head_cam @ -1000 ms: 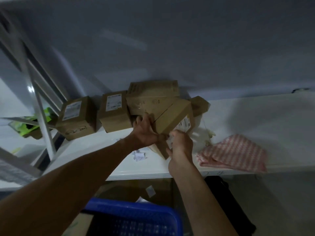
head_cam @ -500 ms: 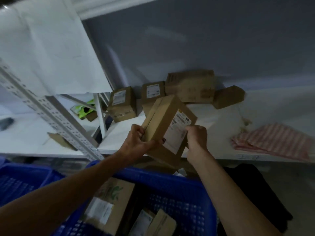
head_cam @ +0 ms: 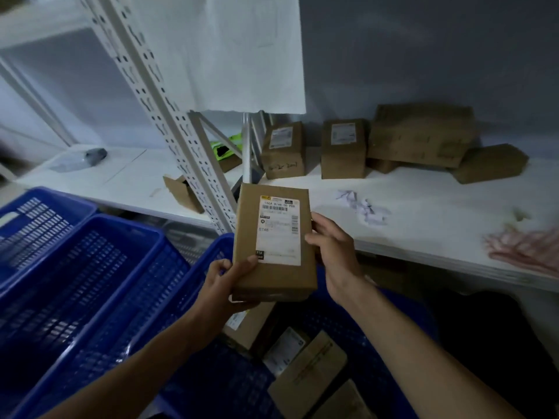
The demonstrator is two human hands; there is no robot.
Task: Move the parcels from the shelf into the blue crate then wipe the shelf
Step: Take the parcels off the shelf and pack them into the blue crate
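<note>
— Over the crate point(head_cam: 193, 267), head view: what do the hands have?
— One parcel point(head_cam: 273, 240), label up, held between them above the parcels in the crate point(head_cam: 305, 358). The left hand point(head_cam: 225, 285) grips its lower left corner, thumb curled onto the top face, fingers underneath. The right hand point(head_cam: 335, 246) clasps the right edge, fingers wrapped round the side.
— And the shelf point(head_cam: 423, 213)?
— White, just beyond the parcel. Four more boxes stand along the wall: two small ones point(head_cam: 282, 149) point(head_cam: 343, 148) with labels, a larger box point(head_cam: 422, 133) leaning on something beneath it, and a low one point(head_cam: 490, 163) at the right end.
— Anything else up there?
— Crumpled paper scraps point(head_cam: 363, 207) near the middle, and a pink striped cloth point(head_cam: 526, 249) at the right edge, blurred.
— Left of the post point(head_cam: 169, 110)?
— Two more blue crates point(head_cam: 75, 267), nested side by side.
</note>
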